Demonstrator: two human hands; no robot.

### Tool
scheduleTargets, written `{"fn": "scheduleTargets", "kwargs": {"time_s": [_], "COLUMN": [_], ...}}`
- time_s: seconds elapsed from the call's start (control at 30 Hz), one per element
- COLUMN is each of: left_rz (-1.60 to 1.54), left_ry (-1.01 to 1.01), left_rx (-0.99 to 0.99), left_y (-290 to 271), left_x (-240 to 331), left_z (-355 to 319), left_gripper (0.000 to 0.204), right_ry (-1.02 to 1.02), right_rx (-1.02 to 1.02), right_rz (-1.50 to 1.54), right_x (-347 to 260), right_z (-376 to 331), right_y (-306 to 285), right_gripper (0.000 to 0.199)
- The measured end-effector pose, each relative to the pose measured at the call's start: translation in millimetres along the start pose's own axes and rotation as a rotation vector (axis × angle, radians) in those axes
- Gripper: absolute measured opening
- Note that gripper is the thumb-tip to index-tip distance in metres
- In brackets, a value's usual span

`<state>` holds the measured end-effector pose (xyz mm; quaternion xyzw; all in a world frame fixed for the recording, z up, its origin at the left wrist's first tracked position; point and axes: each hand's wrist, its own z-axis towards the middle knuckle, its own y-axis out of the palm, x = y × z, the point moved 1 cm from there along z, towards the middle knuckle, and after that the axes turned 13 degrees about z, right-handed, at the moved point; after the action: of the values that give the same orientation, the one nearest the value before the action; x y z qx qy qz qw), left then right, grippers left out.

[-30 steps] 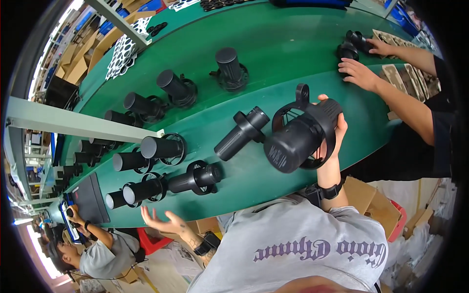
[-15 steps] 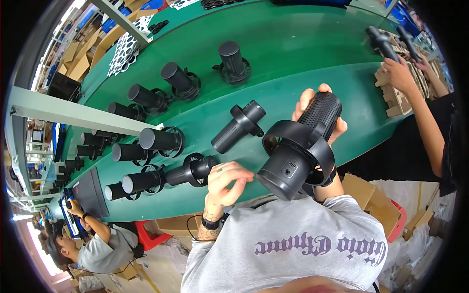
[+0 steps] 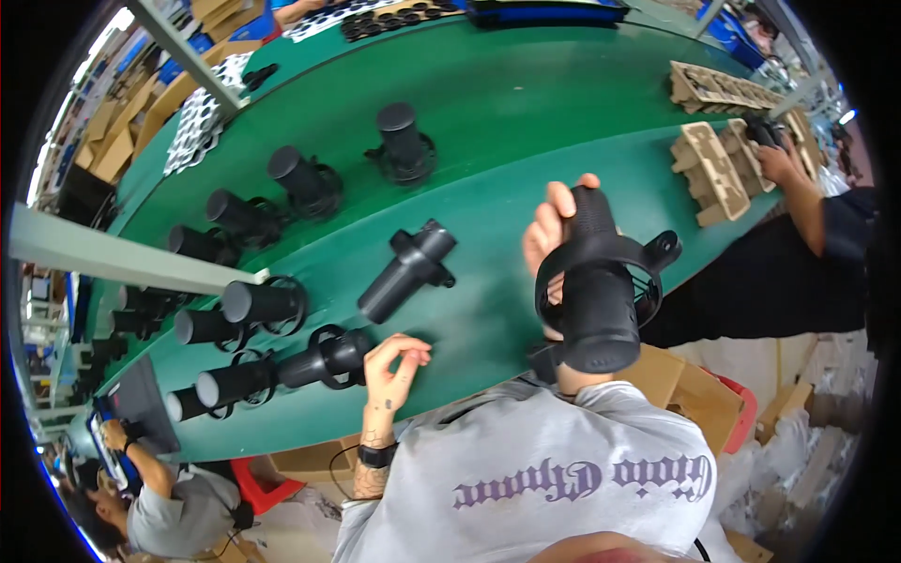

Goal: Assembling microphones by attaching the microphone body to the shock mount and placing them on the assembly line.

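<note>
My right hand (image 3: pixel 544 233) grips a black microphone (image 3: pixel 601 314) by its perforated upper part, above the bench. The mic's round mount ring (image 3: pixel 572 249) circles its body, with a bracket knob (image 3: pixel 664 247) sticking out on the right. Its plain rounded end points down toward me. My left hand (image 3: pixel 392 364) is empty, fingers loosely bent and apart from the thumb, near the bench's front edge. Just left of it, a second microphone (image 3: pixel 324 359) lies on its side. Another microphone (image 3: pixel 405 270) lies slanted on the green bench (image 3: pixel 497 310) between my hands.
More black microphones (image 3: pixel 305 183) stand or lie in rows to the left. A pale metal beam (image 3: pixel 131 249) crosses there. At the right are molded pulp trays (image 3: pixel 710 174) and a co-worker's hand (image 3: pixel 779 161). A co-worker (image 3: pixel 178 511) sits at lower left; cardboard boxes (image 3: pixel 690 394) stand beside me.
The microphone in my right hand has been turned, so its side ports no longer face me and its bracket shows. My left hand has moved down-left. The co-worker's hands at right have moved farther away.
</note>
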<state>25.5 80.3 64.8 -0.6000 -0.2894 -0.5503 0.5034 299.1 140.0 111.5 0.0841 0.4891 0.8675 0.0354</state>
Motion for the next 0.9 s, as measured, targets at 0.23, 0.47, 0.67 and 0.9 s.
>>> {"fn": "scheduleTargets", "kwargs": {"time_s": [0.23, 0.47, 0.67, 0.9], "left_rz": [-0.115, -0.045, 0.065, 0.109], "left_ry": [-0.054, -0.176, -0.069, -0.026], "left_rx": [-0.109, -0.079, -0.127, -0.129], "left_y": [31, 40, 42, 42], "left_x": [-29, -45, -41, -40], "left_z": [7, 7, 12, 13], "left_gripper": [0.012, 0.011, 0.013, 0.011], "right_ry": [0.017, -0.107, -0.514, -0.515], "right_rx": [-0.005, 0.317, 0.646, 0.569], "right_rz": [0.290, -0.138, -1.348, -2.534], "right_x": [9, -25, -102, -86], "right_z": [9, 6, 41, 68], "right_y": [12, -2, -54, -95], "right_gripper": [0.028, 0.031, 0.043, 0.074]}}
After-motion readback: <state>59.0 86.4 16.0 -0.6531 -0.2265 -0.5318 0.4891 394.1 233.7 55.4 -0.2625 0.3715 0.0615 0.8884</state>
